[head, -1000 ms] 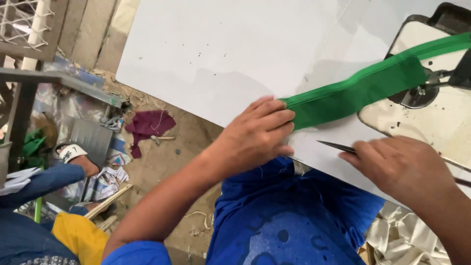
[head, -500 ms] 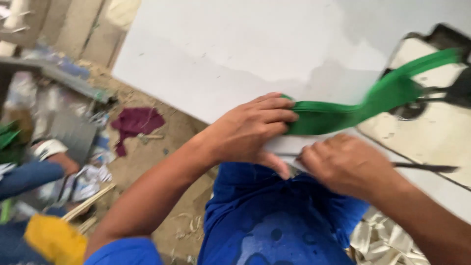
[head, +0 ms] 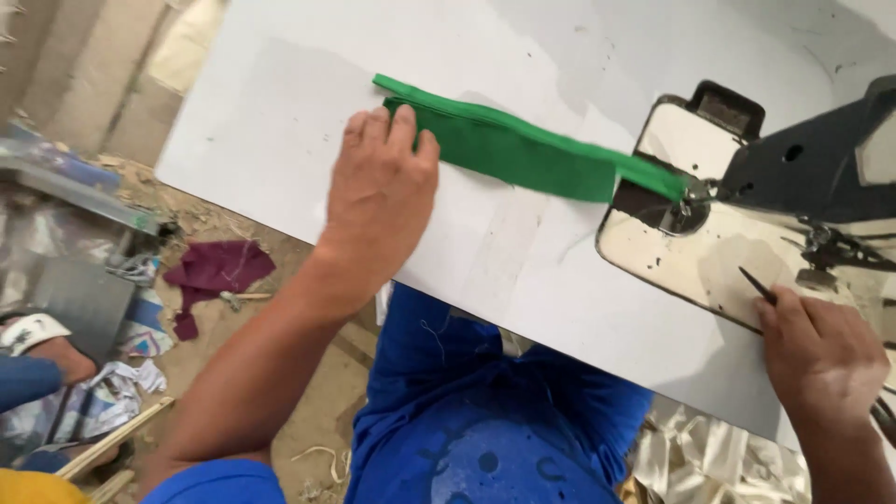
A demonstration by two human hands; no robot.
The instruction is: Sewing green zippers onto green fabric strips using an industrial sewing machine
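Left hand [head: 378,201]: flat on the white sewing table [head: 271,140], palm down, fingers extended. Fingertips [head: 403,126] press the near end of the green fabric strip [head: 523,149]. Grip state: not closed; the hand pins the strip and does not pinch it.

Right hand [head: 821,359]: at the table's near edge, just beside the polished metal bed plate [head: 747,266]. It is curled around a thin dark pointed tool [head: 758,285], whose tip projects up and left over the plate. Grip state: closed on the tool.

Green fabric strip: lies flat on the table, long and narrow. Far end sits under the presser foot area [head: 691,196] of the sewing machine head [head: 803,173].

Governing relation: the strip's long axis runs from upper left, at the left fingertips, down and right to the needle area. The strip extends rightward from the left hand. The left hand touches it; the right hand is well apart from it, below and right of the needle area.

Containers: none visible on the table. Nothing is held inside anything.

Floor, left of table: maroon fabric scrap [head: 215,271], paper and cloth litter [head: 112,383], wooden sticks [head: 112,443].

Other person: a foot in a white sandal [head: 33,336] at the left edge, apart from the work.

Operator: blue garment [head: 495,420] visible below the table edge.
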